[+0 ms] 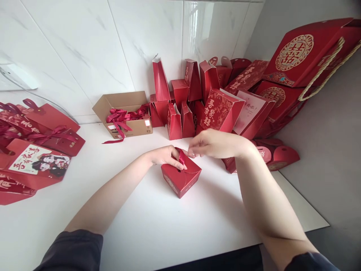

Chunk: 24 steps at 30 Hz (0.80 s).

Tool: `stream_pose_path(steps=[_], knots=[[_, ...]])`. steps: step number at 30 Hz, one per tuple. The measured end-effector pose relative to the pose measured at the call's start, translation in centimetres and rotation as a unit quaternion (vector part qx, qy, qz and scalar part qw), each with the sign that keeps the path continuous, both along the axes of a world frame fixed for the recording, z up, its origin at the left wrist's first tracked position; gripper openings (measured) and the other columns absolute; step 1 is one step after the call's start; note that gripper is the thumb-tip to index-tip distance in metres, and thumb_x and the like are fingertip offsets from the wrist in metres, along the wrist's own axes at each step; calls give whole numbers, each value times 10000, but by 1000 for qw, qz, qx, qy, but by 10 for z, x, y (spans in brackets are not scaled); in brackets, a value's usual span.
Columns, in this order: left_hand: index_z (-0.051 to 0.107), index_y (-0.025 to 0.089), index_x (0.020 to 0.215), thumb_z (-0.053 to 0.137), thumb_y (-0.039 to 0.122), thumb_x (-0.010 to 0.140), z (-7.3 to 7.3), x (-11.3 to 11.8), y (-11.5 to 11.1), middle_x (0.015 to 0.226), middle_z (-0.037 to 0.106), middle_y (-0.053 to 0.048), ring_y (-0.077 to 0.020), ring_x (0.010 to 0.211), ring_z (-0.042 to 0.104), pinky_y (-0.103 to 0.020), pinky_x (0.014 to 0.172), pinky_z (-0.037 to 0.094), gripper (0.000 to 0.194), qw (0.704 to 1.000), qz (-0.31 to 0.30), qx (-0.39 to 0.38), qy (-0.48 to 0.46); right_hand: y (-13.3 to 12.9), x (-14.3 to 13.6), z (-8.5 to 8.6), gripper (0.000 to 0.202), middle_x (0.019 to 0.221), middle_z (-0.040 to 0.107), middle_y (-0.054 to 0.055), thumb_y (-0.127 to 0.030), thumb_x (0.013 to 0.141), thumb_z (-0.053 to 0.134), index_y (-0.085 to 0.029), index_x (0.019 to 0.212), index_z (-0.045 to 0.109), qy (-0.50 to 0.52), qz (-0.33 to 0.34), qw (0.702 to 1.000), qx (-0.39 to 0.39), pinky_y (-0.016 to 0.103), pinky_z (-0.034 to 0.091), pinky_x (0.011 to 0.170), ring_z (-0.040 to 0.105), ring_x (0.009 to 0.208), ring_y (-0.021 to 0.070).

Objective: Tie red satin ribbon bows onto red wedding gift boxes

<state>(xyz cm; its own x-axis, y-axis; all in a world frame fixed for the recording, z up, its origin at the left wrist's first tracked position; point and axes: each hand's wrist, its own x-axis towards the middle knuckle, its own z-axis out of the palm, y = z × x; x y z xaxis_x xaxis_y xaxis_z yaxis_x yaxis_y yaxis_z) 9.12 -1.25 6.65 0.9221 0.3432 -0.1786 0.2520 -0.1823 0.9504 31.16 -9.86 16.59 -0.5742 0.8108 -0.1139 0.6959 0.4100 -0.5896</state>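
Observation:
A small red gift box [182,182] with gold print stands near the middle of the white table. My left hand [170,157] is closed on a dark red ribbon [182,156] at the top of the box, its thumb lying against the lid. Just right of the box and slightly above it is my right hand [204,143], its fingers bent and partly blurred. Whether it holds the ribbon's end is hidden.
A cardboard box [135,128] of red ribbons stands by the tiled wall. Many red boxes [175,122] crowd the back right, beside large rope-handled bags [301,56]. Ribboned boxes [39,162] lie at the left.

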Motion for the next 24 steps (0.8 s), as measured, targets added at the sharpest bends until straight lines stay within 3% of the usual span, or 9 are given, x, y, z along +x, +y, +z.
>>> stream_pose_path(steps=[2,5,10,14,17,20,24], knots=[[804,187,837,826,369,675,-1,1,-2,972,765,-96,-234,961,696,-321,863,541,244,999,17,-11,31,3,-1,-14,266,767,678,42,-340,893,502,-199,787,701,-45,-13,999,-22,298,407,631,588,708,189],[803,189,806,833,361,664,1,1,-4,892,772,-73,-213,865,704,-297,786,554,225,998,27,-34,54,9,-3,-39,274,868,693,46,-233,899,444,-208,849,712,8,-21,1000,-3,298,426,715,599,799,194],[801,205,784,821,310,693,3,2,-5,1023,754,-69,-254,1216,583,-324,1009,481,141,1000,-14,-22,-4,18,-4,-65,289,995,657,54,-232,909,473,-216,1091,697,156,-35,986,-39,286,441,744,570,825,162],[797,195,845,836,303,675,2,3,-4,1171,710,-86,-268,1219,578,-352,1008,491,205,999,-21,-29,-8,23,-1,-73,293,826,607,20,-210,916,468,-190,1105,690,264,8,959,-107,278,421,671,505,687,123],[789,209,903,849,296,659,3,4,-4,1276,659,-78,-275,1259,547,-379,1037,475,266,1000,-20,-15,-7,25,-1,-77,254,892,615,27,-172,906,496,-186,1033,716,334,46,936,-99,289,444,708,520,697,113],[785,231,902,846,273,666,4,3,-4,1213,693,-54,-251,1218,581,-387,1052,465,248,999,-30,-9,-11,23,-6,-78,275,1050,623,46,-142,921,482,-208,1036,723,339,106,932,-71,306,476,809,572,862,137],[798,244,849,814,275,703,3,2,-5,931,761,-32,-204,974,683,-336,941,526,150,999,-32,-27,12,19,-16,-78,282,1239,576,60,-169,960,466,-225,1117,695,315,134,940,-4,367,429,1015,527,1158,185]])
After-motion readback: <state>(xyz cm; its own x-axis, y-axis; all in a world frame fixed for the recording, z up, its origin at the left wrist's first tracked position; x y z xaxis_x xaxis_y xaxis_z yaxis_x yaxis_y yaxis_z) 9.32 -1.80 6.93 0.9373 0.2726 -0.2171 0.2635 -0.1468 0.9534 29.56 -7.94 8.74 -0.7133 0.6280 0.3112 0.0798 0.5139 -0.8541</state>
